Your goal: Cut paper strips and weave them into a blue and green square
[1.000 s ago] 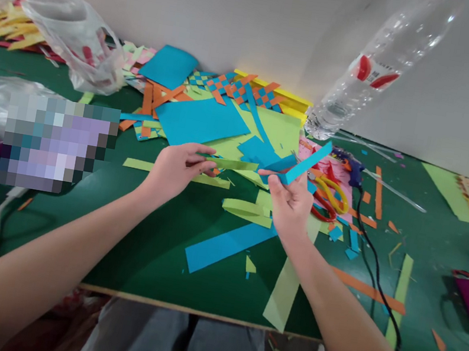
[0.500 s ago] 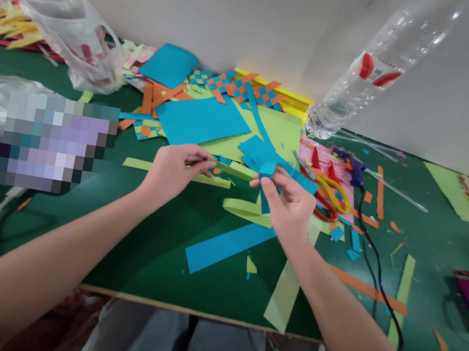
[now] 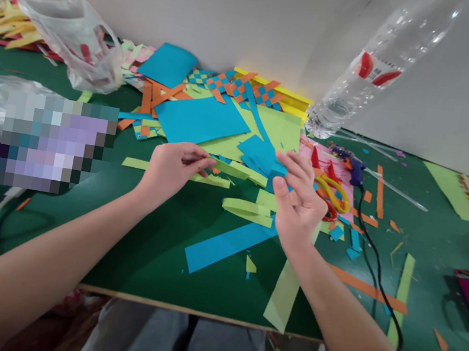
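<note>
Between the thumb and fingers of my left hand (image 3: 177,175) is one end of a light-green paper strip (image 3: 238,169), which stretches right toward my other hand. My right hand (image 3: 301,205) is raised with fingers spread and nothing visible in its grasp. Behind its fingertips lie blue paper pieces (image 3: 258,153). A curled green strip (image 3: 247,209) rests on the table below the held strip, close to a wide blue strip (image 3: 226,249). Another flat green strip (image 3: 135,164) passes under my left hand.
Scissors with yellow and red handles (image 3: 334,193) lie right of my right hand, by a blue glue gun (image 3: 354,170) with a black cord. A clear bottle (image 3: 377,73) stands at the back. Woven blue-orange paper (image 3: 235,87) and a plastic bag (image 3: 78,35) lie behind.
My right hand has let go of the blue piece and strip end, opened its fingers and shifted slightly right. My left hand still holds the green strip, almost unmoved.
</note>
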A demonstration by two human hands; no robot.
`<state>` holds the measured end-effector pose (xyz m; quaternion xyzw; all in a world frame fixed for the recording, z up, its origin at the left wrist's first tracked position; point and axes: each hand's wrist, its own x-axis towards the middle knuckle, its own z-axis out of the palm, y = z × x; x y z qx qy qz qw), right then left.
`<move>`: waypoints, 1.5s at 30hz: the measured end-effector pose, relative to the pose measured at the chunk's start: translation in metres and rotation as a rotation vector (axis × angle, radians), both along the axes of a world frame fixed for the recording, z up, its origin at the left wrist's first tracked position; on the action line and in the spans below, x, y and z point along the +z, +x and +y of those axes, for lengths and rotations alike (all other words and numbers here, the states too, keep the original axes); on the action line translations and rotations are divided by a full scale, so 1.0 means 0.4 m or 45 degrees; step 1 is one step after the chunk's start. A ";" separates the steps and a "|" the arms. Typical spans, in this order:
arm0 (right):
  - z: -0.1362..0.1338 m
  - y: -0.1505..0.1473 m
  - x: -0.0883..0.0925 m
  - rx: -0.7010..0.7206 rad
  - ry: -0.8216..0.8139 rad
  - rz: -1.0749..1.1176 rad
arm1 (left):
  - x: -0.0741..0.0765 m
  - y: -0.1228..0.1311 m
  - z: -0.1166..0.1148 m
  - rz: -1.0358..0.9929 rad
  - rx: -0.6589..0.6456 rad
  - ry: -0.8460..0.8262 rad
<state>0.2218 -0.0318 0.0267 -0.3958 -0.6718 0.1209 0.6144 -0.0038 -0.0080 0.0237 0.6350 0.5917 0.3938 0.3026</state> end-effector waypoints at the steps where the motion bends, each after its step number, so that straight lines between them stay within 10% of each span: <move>1: 0.001 -0.002 0.001 0.014 -0.033 0.038 | 0.000 0.000 0.000 -0.002 0.001 0.000; 18: 0.020 -0.006 -0.027 0.125 -0.311 0.499 | -0.003 0.006 -0.005 -0.076 -0.169 -0.010; 45: 0.021 0.004 -0.038 -0.064 -0.351 0.392 | 0.001 0.009 -0.008 0.201 -0.312 0.147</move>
